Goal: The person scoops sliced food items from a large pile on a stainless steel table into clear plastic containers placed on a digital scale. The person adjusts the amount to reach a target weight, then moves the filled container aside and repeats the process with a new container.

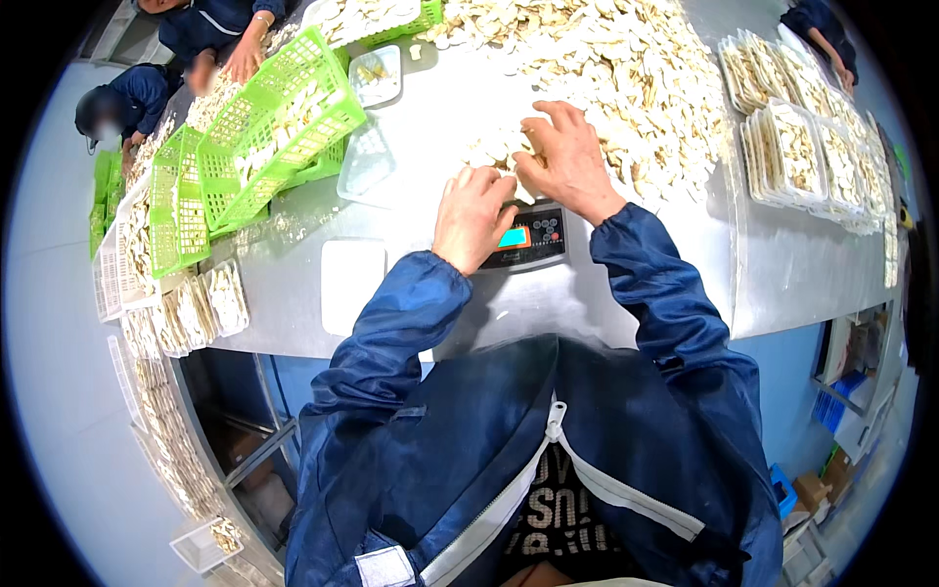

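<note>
A digital scale point(541, 242) with a lit display and a keypad sits on the metal table in front of me. My left hand point(473, 220) is over its left side, fingers curled down beside a small heap of pale dried slices point(493, 149), which look like mushroom. My right hand point(568, 165) hovers over the back right of the scale, fingers bent and apart, with no held thing visible. Glare and both hands hide most of the weighing surface. Behind and to the right of my right hand spreads a large pile of the same slices point(645, 95).
Green plastic baskets point(220, 176) stand left, near clear trays point(367, 158) and a white rectangular lid or tray point(353, 286). Filled clear trays point(796, 158) are stacked right; more filled trays point(224, 297) line the left edge. Co-workers point(213, 29) are at the far left and far right.
</note>
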`<action>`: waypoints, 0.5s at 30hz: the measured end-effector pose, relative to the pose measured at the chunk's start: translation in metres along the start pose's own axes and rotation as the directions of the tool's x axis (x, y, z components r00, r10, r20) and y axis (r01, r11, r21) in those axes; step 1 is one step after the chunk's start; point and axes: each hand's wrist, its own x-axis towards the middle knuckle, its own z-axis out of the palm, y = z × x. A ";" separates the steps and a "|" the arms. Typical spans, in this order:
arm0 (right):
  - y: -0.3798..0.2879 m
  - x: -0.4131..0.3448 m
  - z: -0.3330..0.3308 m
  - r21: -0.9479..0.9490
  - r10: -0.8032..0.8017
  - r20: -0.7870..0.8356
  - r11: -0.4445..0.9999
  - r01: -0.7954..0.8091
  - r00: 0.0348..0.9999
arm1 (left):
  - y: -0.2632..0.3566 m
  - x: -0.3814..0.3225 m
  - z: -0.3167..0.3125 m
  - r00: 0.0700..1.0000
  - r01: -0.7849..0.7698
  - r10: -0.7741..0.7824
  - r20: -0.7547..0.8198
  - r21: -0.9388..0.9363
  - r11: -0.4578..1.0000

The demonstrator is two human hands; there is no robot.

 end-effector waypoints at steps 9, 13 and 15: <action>0.001 0.007 0.023 0.165 -0.015 -0.074 0.986 0.027 0.997 | -0.018 -0.005 0.002 0.997 0.004 -0.018 -0.079 -0.178 0.984; 0.004 0.009 0.029 0.269 0.084 -0.075 0.961 -0.061 0.994 | -0.021 -0.006 -0.009 0.976 0.167 -0.205 -0.078 -0.338 0.926; 0.005 0.013 0.027 0.305 0.113 -0.041 0.947 -0.096 0.993 | -0.027 -0.004 -0.017 0.954 0.236 -0.290 -0.075 -0.407 0.882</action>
